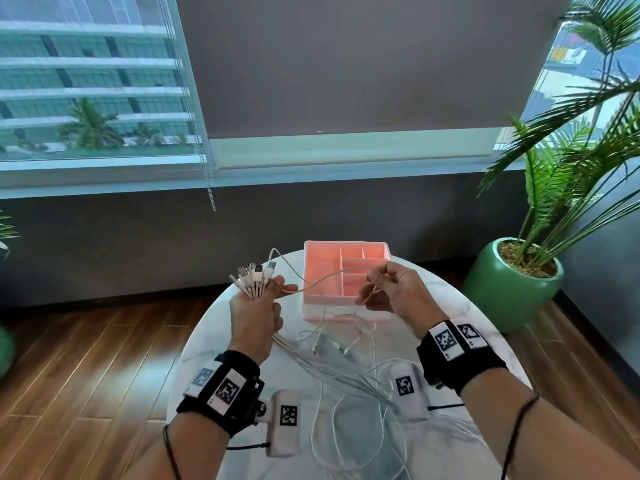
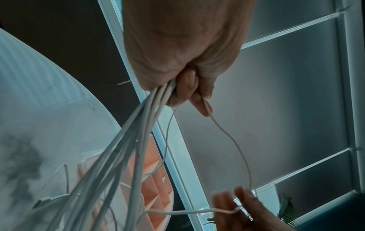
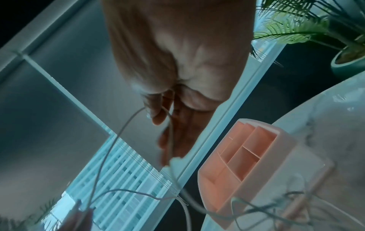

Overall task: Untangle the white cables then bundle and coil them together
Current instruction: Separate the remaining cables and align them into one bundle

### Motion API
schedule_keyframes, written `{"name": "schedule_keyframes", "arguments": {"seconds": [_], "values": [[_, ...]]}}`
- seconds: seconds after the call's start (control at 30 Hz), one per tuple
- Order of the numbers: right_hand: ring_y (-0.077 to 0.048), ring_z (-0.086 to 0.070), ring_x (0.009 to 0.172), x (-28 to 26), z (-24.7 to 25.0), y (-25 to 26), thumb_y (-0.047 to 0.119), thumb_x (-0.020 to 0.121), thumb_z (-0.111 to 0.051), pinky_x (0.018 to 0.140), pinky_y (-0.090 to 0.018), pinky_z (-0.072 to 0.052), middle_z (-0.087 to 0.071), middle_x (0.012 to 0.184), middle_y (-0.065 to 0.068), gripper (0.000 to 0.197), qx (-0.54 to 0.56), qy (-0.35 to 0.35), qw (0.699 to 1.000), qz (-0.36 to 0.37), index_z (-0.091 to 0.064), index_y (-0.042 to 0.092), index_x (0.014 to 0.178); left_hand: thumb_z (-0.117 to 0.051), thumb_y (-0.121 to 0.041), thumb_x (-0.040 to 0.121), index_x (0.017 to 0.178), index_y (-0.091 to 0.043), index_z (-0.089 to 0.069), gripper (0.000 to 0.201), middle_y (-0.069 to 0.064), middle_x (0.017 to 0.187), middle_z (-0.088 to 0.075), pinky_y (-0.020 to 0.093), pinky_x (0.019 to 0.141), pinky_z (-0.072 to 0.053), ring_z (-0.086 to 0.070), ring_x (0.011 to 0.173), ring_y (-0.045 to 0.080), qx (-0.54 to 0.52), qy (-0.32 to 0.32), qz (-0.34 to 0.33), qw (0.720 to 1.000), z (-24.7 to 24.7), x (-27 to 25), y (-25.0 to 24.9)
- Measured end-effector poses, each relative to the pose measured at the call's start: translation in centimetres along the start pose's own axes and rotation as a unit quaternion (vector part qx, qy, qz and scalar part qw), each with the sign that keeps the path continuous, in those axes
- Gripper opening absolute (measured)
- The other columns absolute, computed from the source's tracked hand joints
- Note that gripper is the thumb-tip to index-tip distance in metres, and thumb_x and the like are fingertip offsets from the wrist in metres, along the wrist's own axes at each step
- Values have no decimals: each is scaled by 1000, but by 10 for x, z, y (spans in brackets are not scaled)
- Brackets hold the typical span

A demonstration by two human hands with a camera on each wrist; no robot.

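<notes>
My left hand (image 1: 258, 308) is held upright above the table and grips a bunch of white cables (image 1: 332, 368). Their plug ends (image 1: 251, 275) fan out above its fist, and the strands (image 2: 138, 140) hang from it down to the tabletop. One thin cable (image 1: 329, 277) arcs from the left thumb across to my right hand (image 1: 391, 289), which pinches it between thumb and fingers (image 3: 158, 112) in front of the pink box. The rest of the cables lie in loose loops (image 1: 360, 434) on the table between my wrists.
A pink compartment organiser (image 1: 346, 271) stands at the back of the round white marble table (image 1: 460, 306). A potted palm in a green pot (image 1: 512, 282) stands on the floor to the right. Behind are a grey wall and a window with a blind.
</notes>
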State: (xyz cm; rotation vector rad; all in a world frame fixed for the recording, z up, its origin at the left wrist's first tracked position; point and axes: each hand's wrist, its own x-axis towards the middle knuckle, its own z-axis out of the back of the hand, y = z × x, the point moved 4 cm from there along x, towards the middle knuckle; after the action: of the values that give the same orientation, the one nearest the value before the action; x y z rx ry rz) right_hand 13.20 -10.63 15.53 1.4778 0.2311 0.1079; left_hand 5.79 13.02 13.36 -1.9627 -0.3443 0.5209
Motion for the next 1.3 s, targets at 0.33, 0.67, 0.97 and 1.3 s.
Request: {"name": "schedule_keyframes", "arguments": {"seconds": [0.33, 0.67, 0.97, 1.3], "values": [[-22, -53, 47, -2, 14, -12, 22, 100, -58, 45, -29, -45, -61, 64, -11, 17, -122, -5, 992, 28, -59, 7, 91, -65, -15, 96, 85, -7, -58, 15, 19, 91, -76, 19, 36, -24, -25, 38, 7, -9, -11, -1, 1000, 3, 1, 0], [-8, -37, 41, -2, 84, -15, 47, 96, -57, 49, -28, -31, -41, 42, 8, 46, -275, -122, 949, 91, -67, 12, 67, -67, -21, 96, 83, -10, -58, 19, 18, 87, -75, 18, 36, -23, -25, 37, 6, 21, 8, 15, 1000, 6, 0, 13], [-41, -64, 95, -52, 259, -131, 21, 98, -54, 79, -38, -46, -70, 104, -24, 29, -440, -218, 843, -218, -74, 5, 86, -63, -34, 97, 69, -17, -48, 36, -4, 52, -33, 16, 38, -17, -23, 38, 7, -43, -23, 21, 999, 30, 6, 15], [-35, -46, 127, -51, 166, -135, 35, 83, -71, 104, -40, -40, -49, 139, -15, 63, -543, -120, 818, -146, -49, 14, 139, -58, -37, 99, 67, -21, -40, 40, -3, 57, -25, 16, 37, -16, -18, 40, 8, -55, 17, 52, 997, 7, -7, 24]]}}
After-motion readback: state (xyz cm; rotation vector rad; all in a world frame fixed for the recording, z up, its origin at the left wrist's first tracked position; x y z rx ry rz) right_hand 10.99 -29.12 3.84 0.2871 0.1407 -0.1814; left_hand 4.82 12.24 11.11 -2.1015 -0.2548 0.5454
